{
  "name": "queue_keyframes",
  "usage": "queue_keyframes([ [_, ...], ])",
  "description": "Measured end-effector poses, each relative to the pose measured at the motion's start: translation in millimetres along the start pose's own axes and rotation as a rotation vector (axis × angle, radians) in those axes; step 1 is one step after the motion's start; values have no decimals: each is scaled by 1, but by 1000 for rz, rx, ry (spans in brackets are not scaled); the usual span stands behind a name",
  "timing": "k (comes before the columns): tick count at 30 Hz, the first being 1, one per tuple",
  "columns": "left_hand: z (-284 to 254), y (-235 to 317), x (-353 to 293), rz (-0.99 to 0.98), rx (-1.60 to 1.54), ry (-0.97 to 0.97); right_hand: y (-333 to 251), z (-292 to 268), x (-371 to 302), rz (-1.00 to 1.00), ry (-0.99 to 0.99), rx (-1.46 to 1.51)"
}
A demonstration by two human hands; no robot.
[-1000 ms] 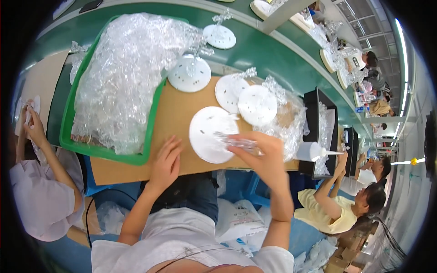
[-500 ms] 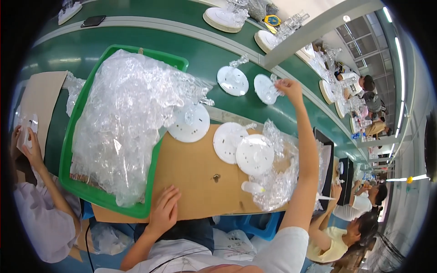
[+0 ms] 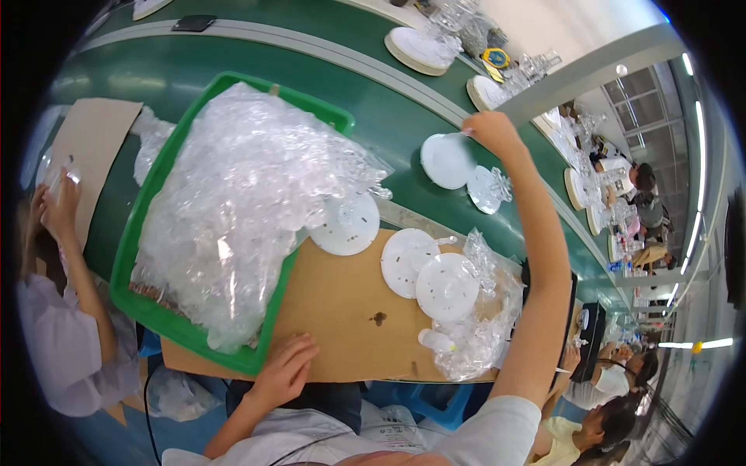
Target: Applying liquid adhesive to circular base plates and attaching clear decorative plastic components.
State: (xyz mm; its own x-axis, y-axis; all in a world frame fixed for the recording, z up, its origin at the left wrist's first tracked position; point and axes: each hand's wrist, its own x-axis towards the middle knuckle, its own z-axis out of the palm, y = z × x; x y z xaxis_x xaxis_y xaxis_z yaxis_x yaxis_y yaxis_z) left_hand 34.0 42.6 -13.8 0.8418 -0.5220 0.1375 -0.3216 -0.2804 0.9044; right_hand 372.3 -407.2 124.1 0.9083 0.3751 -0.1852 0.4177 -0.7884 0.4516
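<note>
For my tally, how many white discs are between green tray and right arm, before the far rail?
5: one white disc at the right hand, another beside it, one by the tray, two overlapping over cardboard; clear plastic may hide more.

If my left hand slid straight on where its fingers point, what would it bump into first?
Probably the white disc partly covered by another disc; before that, your left hand would just slide over cardboard. The picture bends things, so depth is hard to judge.

There are five nearer white discs, one green bin, one phone
</note>
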Motion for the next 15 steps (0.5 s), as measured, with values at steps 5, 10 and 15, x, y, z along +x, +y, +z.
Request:
queue_keyframes([
  [5,-97,46,-32,49,-334,-301,-4,-106,-82,58,389,160],
  [10,-165,16,-16,-37,398,444,-113,-221,-197,322,342,212],
  [15,-179,-38,20,-40,801,172,-243,-184,-205,44,274,365],
])
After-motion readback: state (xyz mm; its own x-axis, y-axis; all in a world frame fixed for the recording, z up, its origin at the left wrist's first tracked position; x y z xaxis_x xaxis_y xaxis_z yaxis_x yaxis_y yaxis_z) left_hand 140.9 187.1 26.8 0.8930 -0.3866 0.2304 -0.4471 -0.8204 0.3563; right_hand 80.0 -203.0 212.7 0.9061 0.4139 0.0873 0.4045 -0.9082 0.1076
